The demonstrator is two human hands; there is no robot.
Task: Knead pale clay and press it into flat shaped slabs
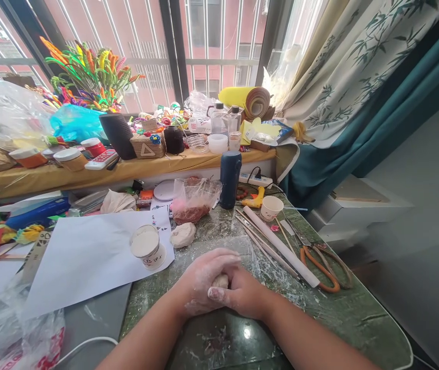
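Note:
A small lump of pale dough-like clay (220,281) shows between my two palms, mostly covered by them. My left hand (204,280), dusted white, curves over it with the fingers reaching across the top. From the other side my right hand (238,285) closes around the lump, its whitened thumb lying across the front. Just beyond them on the table sits a larger flattened piece of the same pale clay (183,235). A paper cup of white powder (145,241) stands left of it on white paper (88,257).
Right of my hands lie a white rolling rod (281,246), thin wooden sticks (261,244) and orange-handled scissors (325,267). Behind stand a dark blue bottle (230,180), another paper cup (271,207) and a yellow glue gun (255,198). The windowsill (188,160) is crowded with jars and craft materials.

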